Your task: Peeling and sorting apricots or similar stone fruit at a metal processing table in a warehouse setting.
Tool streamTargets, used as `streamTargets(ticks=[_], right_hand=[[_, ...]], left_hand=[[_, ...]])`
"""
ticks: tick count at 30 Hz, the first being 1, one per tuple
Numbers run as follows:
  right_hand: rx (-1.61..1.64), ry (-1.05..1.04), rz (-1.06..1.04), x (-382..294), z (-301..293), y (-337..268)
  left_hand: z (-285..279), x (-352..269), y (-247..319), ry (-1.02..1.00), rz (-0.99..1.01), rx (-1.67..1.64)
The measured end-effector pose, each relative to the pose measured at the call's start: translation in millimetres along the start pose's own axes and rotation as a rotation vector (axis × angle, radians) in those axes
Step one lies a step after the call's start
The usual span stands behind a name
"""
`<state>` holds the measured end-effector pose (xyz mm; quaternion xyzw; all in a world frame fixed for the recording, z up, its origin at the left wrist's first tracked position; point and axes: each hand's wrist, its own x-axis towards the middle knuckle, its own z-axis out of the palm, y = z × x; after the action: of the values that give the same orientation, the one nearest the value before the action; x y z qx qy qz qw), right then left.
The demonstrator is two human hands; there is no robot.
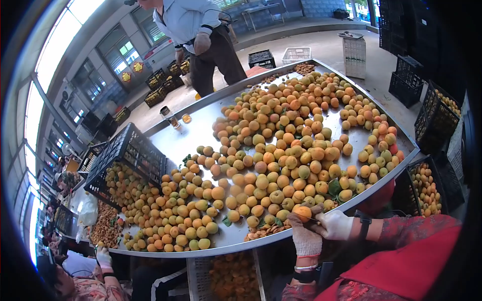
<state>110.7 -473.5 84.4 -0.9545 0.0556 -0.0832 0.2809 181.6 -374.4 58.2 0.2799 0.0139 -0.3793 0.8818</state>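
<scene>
My gloved left hand (307, 235) holds an orange apricot (302, 213) above the near rim of a metal table (263, 240). My gloved right hand (334, 224) meets it from the right, fingers closed on a thin, blade-like tool (311, 218) against the fruit; its handle is hidden. Just left of my hands, split apricot pieces (263, 232) lie along the rim. A broad heap of whole apricots (278, 161), green-yellow to orange, spreads over the table beyond, with a few green leaves (334, 188) among them.
A tipped black crate (128, 158) spills apricots onto the table's left. Brown pits or pieces (107, 224) lie near a co-worker's gloved hand (103, 257). Another person (203, 41) stands beyond the far edge. Below the rim is a crate of fruit pieces (235, 278); an apricot crate (425, 188) stands right.
</scene>
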Motion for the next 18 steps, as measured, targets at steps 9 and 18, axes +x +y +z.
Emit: streamTargets(ticks=[9, 18], right_hand=[[0.026, 0.018, 0.002, 5.5, -4.4, -7.5], [0.055, 0.005, 0.038, -0.1, -2.3, -1.0]], left_hand=[[5.4, -6.0, 10.8, -0.023, 0.162, 0.041], [0.4, 0.3, -7.7, -0.028, 0.068, 0.021]])
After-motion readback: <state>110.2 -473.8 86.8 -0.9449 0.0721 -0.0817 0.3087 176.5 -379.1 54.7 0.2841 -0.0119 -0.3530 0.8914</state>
